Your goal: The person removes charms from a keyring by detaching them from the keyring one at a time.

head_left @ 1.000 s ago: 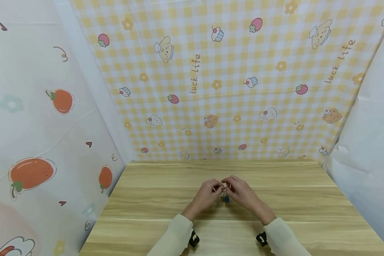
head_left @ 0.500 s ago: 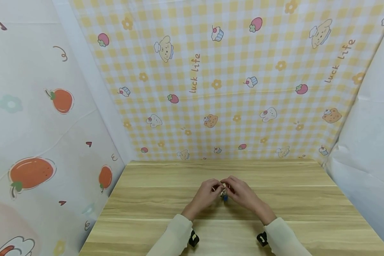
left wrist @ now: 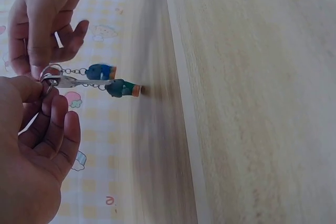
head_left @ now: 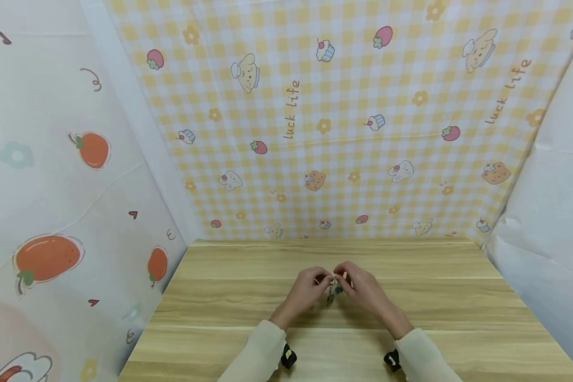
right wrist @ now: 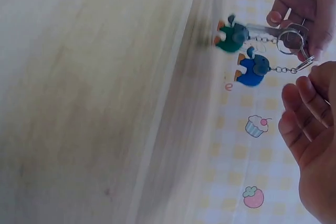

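Left hand (head_left: pixel 305 289) and right hand (head_left: pixel 363 286) meet above the table (head_left: pixel 458 297), fingertips pinching a key ring (right wrist: pixel 287 40) with dangling charms (right wrist: pixel 252 71).

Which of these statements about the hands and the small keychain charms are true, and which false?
1. Both hands, left hand and right hand, meet at the metal key rings above the wooden table. True.
2. The blue figure charm and the green figure charm hang on short chains. True.
3. The charms are red and yellow. False: blue and green.
4. The left hand lies flat on the table. False: its grip is on the rings.
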`<state>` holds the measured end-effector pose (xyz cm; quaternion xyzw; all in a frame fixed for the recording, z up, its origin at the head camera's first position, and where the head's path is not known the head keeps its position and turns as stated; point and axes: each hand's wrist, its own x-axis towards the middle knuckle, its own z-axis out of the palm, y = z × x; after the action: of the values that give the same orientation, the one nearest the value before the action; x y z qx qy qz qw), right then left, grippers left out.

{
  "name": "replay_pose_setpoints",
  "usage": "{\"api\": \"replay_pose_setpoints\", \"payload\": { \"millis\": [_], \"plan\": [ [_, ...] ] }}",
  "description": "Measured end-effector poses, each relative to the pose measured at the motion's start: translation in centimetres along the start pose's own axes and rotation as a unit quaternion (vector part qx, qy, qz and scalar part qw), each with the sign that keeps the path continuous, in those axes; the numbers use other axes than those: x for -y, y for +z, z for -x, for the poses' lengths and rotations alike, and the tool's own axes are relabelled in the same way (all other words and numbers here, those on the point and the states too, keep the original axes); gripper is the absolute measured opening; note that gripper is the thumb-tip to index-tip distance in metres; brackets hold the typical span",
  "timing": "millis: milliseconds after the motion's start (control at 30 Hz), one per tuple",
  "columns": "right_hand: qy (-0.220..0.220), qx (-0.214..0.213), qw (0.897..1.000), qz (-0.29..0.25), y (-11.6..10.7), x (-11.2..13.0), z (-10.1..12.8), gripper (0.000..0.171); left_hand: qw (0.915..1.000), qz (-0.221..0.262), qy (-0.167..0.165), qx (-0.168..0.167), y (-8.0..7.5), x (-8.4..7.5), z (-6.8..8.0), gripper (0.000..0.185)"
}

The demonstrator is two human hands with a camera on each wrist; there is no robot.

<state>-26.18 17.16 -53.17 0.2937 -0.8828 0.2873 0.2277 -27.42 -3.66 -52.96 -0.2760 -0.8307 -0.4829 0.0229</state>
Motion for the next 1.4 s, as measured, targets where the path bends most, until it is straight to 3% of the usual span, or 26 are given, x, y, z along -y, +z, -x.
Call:
{"api": "replay_pose_setpoints", "payload": {
  "millis": [367,800,1133,1400],
  "plan": [
    [0.022,-0.001,1.0,0.008,0.2,0.2,0.4,0.02,1.0,-0.002,-0.004,-0.007,0.0,0.1,0.0,0.014],
    [0.015,-0.003,1.0,-0.01,0.5,0.2,0.9,0.022,0.999,-0.034,0.011,-0.026,0.0,0.1,0.1,0.012],
    [0.025,0.003,0.999,-0.019,0.7,0.1,1.1,0.021,0.9992,-0.023,0.002,-0.034,-0.1,0.3,0.4,0.011],
    [0.075,0.026,0.996,-0.037,0.6,0.8,1.0,0.016,0.9989,-0.021,0.014,-0.039,0.0,-0.1,0.1,0.011]
  ]
}}
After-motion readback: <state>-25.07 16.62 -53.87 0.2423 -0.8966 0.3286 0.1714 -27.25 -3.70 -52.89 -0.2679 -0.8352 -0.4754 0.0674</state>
